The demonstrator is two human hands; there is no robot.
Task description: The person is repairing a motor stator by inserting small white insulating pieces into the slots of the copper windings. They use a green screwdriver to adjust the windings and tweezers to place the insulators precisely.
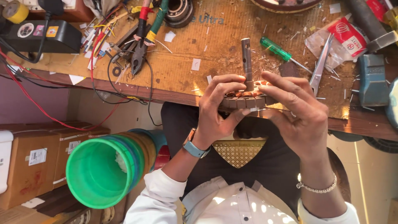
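A round motor stator (pixel 245 98) with copper windings and a steel shaft (pixel 246 62) standing up from its middle was held between both hands just above the near edge of the surface (pixel 182 70). The left hand (pixel 217 110) was closed around its left rim, thumb below and fingers curled over the top; the right hand (pixel 296 112) was wrapped about its right rim, fingers laid across the windings. The piece was judged heavy for its size and stiff, its laminated steel rim being the safe place to be gripped; the copper wire looked easily nicked and was best left unpressed, and the smooth shaft was thought likely to slip.

On the surface beyond, a green-handled screwdriver (pixel 278 50) and a pair of scissors (pixel 320 65) were lying just beside the stator, with a blue-grey metal block (pixel 372 79) further right. Pliers (pixel 139 56) and tangled wires (pixel 99 45) were seen to the left, well apart. Wire clippings and paper scraps were scattered across the surface. Stacked plastic buckets (pixel 103 170) were standing below on the floor, beside cardboard boxes (pixel 33 161).
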